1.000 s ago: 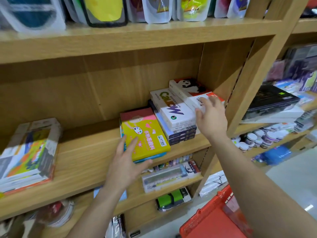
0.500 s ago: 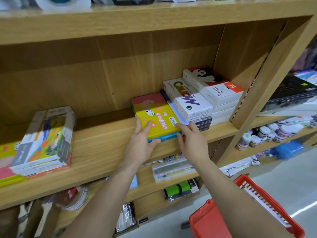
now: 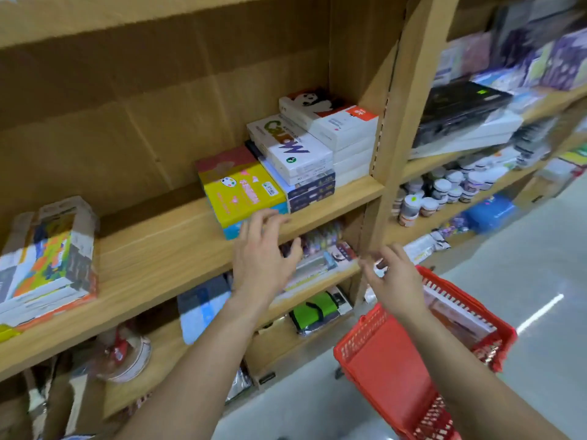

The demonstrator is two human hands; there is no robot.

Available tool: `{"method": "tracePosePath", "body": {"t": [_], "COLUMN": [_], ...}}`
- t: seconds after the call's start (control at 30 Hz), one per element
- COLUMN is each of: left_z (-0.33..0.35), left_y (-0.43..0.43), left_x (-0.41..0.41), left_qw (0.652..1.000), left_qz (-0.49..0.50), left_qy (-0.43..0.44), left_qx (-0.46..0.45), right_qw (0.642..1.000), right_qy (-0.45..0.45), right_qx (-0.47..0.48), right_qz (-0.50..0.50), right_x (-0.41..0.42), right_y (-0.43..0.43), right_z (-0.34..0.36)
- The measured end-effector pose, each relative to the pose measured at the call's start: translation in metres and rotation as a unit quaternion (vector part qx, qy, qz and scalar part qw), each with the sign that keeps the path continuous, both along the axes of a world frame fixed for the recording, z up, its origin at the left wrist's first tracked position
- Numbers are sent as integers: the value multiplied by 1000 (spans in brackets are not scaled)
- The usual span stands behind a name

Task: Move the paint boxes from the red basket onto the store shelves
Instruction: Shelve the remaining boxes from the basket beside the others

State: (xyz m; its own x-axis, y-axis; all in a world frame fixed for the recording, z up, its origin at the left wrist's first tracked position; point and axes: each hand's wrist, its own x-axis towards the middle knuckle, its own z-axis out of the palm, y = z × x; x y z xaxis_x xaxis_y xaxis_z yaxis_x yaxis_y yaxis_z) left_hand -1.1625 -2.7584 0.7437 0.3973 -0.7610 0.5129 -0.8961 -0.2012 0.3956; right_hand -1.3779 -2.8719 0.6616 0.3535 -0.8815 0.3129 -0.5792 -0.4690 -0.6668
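The yellow paint box [image 3: 241, 192] lies flat on the wooden shelf [image 3: 158, 249], on top of a blue box whose near end sticks out at the shelf's front edge. Just to its right stands a stack of white and dark boxes [image 3: 290, 147], and further right, against the upright, a taller white stack topped by a panda box [image 3: 330, 117].

The left hand [image 3: 263, 258] hovers in front of the shelf edge, its fingers loosely spread and bent, holding nothing. The fingertips are right by the near end of the yellow box, but I cannot tell if they touch it. The right hand [image 3: 394, 277] is lower and to the right, above the far rim of the red basket [image 3: 390, 376], its fingers spread and slightly curled, empty. A flat box [image 3: 457, 312] lies inside the basket along its right wall. Far to the left on the same shelf sits a pile of colourful boxes [image 3: 47, 258].
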Motion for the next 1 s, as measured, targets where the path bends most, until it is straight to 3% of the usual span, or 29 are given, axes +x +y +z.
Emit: {"method": "tracePosePath", "body": {"t": [0.07,0.17,0.27,0.4,0.53,0.67,0.8,1.0], "left_z": [-24,-74,-132,-201,-262,-319,-373,-435], "left_y": [-1,-20,-46,-73,-119,-191,-264,-308], "left_x": [-50,-112,-154,-188,-205,-235,-268,-289], "left_qw": [991,948,901,859,849,843,850,850], "left_qz": [-101,-192,-227,-235,-250,-305,-346,-365], "left_qy": [41,80,87,108,98,66,-10,-111], "left_qx": [79,241,359,442,456,438,397,363], "right_qw": [997,980,952,912,886,863,829,814], "right_qy": [23,66,119,153,158,158,95,45], "right_qx": [56,141,228,330,359,325,351,343], "right_qz": [-51,-125,-163,-191,-247,-352,-426,-466], "right_x": [-54,-131,-191,-230,-237,-240,-236,-218], "right_y": [4,10,16,33,30,24,31,41], "right_z": [-29,-70,-112,-164,-209,-251,-295,-332]}}
